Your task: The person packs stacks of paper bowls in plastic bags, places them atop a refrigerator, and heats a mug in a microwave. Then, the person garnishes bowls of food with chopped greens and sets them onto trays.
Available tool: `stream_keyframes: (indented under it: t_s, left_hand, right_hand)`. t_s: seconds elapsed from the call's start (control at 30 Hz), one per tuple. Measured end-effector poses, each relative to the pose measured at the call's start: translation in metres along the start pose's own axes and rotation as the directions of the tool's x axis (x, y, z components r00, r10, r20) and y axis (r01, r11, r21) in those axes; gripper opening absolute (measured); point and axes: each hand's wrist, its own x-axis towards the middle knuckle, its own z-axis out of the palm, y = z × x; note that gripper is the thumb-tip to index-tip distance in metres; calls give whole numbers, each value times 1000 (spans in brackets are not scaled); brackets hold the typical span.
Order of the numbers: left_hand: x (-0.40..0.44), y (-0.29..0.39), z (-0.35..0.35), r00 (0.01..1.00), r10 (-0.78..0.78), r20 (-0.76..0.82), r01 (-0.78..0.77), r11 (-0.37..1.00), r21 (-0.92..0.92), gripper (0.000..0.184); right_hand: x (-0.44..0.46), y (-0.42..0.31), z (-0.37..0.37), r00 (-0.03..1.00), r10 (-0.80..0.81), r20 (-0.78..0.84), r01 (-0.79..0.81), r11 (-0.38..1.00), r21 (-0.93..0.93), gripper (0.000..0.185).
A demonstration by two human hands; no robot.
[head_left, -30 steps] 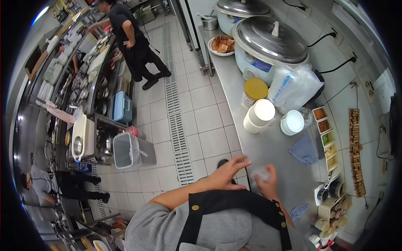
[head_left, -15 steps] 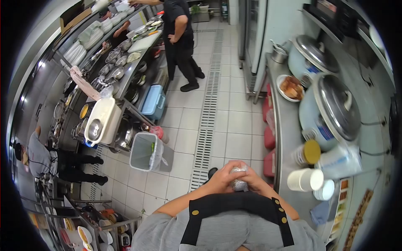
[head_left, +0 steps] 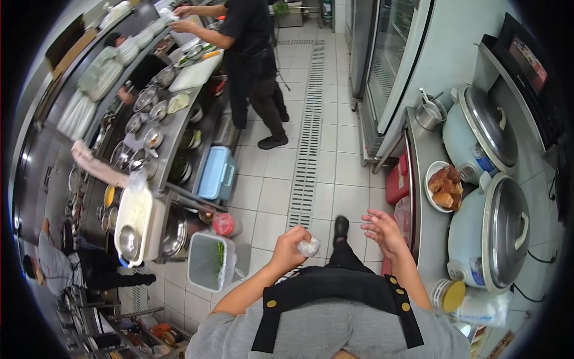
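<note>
My left hand point(head_left: 287, 252) is closed around a crumpled ball of shiny wrap point(head_left: 309, 246), out in front of the apron. Whether the wrap is plastic or foil, I cannot tell. Apart from it, my right hand point(head_left: 387, 236) is raised with its fingers spread, holding nothing. It is nearest to the steel counter point(head_left: 418, 246) on the right. Below and left of my left hand stands a grey waste bin point(head_left: 200, 263) with a liner and some green scraps in it.
Two large lidded cookers point(head_left: 469, 239) and a bowl of browned food point(head_left: 443, 188) stand on the right counter. A drain grate point(head_left: 308, 131) runs along the tiled floor. One co-worker point(head_left: 248, 60) stands ahead at the prep table point(head_left: 206, 69); others work further left. A blue bin point(head_left: 216, 173) sits below.
My hands have come apart: the left keeps the wrap and has moved left, the right has opened and moved right. The view has shifted forward along the aisle. The co-worker's arms now reach forward.
</note>
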Motion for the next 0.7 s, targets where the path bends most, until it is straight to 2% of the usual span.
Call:
stream_keyframes:
  t_s: [0.03,0.13,0.2,0.23,0.27,0.33,0.37,0.43,0.47,0.5,0.57,0.63,0.7]
  left_hand:
    - [23,-10,6,1000,-10,10,10,1000,9,24]
    - [97,-34,26,999,-3,34,2,1000,28,25]
    - [157,-49,41,997,-36,-64,38,999,26,25]
    - [188,-45,44,984,-136,-113,141,989,34,27]
    - [217,-48,44,985,-144,-99,148,988,34,27]
    - [277,-59,40,962,-175,-209,185,982,33,32]
    - [306,-62,34,962,-184,-202,194,980,30,32]
    - [354,-68,17,945,-45,-323,111,976,188,36]
    - [373,-78,11,945,-61,-322,125,975,184,36]
    - [391,-90,5,918,-86,-388,159,974,161,36]
    - [426,-120,-8,882,-119,-456,199,971,133,36]
    - [457,-156,-22,829,-154,-538,301,933,196,35]
    - [497,-193,-37,821,-160,-547,313,929,198,34]
  right_hand:
    - [21,-5,-17,994,-9,-109,11,1000,23,41]
    - [84,-33,-61,967,-42,-249,69,993,98,35]
    - [137,-50,-91,958,-29,-285,77,985,157,31]
    - [165,-63,-101,958,23,-285,46,971,234,30]
    - [188,-73,-108,956,84,-281,10,948,317,29]
    - [237,-108,-109,954,100,-282,-7,950,312,26]
    - [262,-127,-107,966,63,-251,10,960,281,24]
    - [309,-162,-101,975,44,-220,12,969,246,23]
    - [334,-177,-98,981,21,-191,22,975,220,23]
    - [357,-190,-96,987,0,-160,32,980,195,22]
    - [405,-215,-91,992,28,-124,-5,983,186,23]
    - [453,-235,-90,997,49,-66,-36,984,177,24]
    - [504,-244,-98,991,85,-105,-68,986,154,25]
